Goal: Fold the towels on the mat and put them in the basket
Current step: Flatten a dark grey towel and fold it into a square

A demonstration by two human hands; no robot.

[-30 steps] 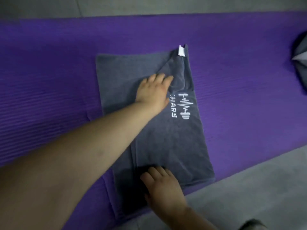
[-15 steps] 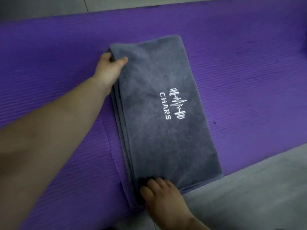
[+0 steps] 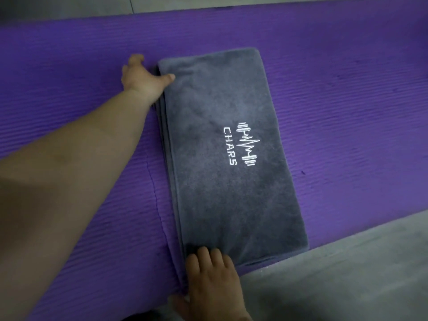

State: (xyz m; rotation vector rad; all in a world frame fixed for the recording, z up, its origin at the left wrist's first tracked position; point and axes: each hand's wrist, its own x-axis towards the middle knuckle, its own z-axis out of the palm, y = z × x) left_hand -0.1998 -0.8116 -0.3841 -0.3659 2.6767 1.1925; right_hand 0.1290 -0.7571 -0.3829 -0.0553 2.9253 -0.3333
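The grey towel (image 3: 222, 205) lies folded into a long, thin shape on the purple mat (image 3: 335, 100). It is flat and neat. One short end points away from the person and the other short end is close to them. Along its left side you can see the edges of the layers stacked on top of each other. The near end reaches almost to the edge of the mat. On top of the towel there are white letters (image 3: 230, 145) that spell CHARS. Next to them is a white drawing (image 3: 247, 143) made of zigzag lines and little bars.

The left hand (image 3: 143, 79) holds the far left corner of the towel. Its thumb (image 3: 169, 77) lies on top of the cloth. The rest of the hand sits at the towel's edge, and most of the fingers are hidden there. The bare left arm (image 3: 69, 170) reaches across the mat to that corner.

The right hand (image 3: 210, 283) rests flat on the near left corner of the towel. Its fingers (image 3: 203, 253) are straight and press down on the cloth. It is not gripping anything.

The mat has fine ridges all over. A thin wavy line (image 3: 154, 193) runs through the mat just left of the towel. Grey floor (image 3: 347, 274) shows beside the mat at the bottom right, and a strip of it shows at the top.
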